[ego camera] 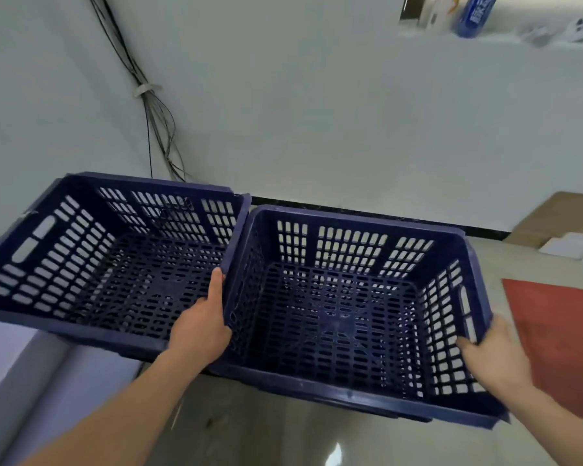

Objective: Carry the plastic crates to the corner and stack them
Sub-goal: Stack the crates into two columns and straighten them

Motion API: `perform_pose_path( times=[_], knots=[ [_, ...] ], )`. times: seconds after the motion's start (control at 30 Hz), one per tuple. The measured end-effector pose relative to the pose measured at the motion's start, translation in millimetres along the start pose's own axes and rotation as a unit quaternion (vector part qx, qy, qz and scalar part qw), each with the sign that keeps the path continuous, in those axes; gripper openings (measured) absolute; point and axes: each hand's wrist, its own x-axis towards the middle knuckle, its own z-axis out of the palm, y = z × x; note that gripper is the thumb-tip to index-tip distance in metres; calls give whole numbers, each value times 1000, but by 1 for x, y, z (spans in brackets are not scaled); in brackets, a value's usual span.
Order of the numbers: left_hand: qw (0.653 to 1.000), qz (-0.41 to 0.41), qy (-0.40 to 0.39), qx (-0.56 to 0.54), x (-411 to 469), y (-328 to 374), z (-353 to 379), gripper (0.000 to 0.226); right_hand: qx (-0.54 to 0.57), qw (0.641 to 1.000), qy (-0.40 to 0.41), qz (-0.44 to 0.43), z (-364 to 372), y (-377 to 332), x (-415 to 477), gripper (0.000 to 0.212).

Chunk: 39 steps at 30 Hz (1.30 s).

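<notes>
Right-hand crate [344,317], just beside the left crate [115,264] near the wall corner, looked empty, stiff and light; the left hand [202,327] and right hand [495,358] each curled over a side rim, the sensible hold.

Motion-blurred right hand [495,358]; left hand [199,327] fingers hidden behind dark blue slotted plastic crate [347,216]; blue cylindrical container [473,15] above right hand, top cropped.

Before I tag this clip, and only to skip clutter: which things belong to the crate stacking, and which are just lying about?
Job: left crate, right crate, left hand and right hand, both gripping the right crate.
Lying about: red mat, cardboard box, wall cables, blue container.
</notes>
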Motion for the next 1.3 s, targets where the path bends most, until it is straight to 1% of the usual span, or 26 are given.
perform_pose_path(
  times=[0.13,0.33,0.6,0.83,0.93,1.03,1.2,1.3],
  knots=[
    [1000,-2,10,-8,-1,-1,3,113,0,1000,-9,-13,-1,1,4,42],
    [1000,12,24,14,2,-2,3,116,14,1000,-13,-9,-1,5,3,50],
    [998,46,27,46,7,-13,5,121,13,1000,-9,-7,3,7,2,53],
    [998,43,34,41,6,-12,3,121,4,1000,-2,-6,5,9,6,54],
    [998,32,45,-7,7,-12,5,114,-8,1000,14,-12,7,8,5,54],
    [996,-15,43,-72,12,-11,5,105,-46,998,30,-26,11,8,2,63],
    [996,3,24,-80,14,-12,6,70,-100,994,18,-28,16,11,3,87],
    [997,12,18,-69,14,-12,5,68,-104,994,-11,-30,13,10,4,96]
  ],
)
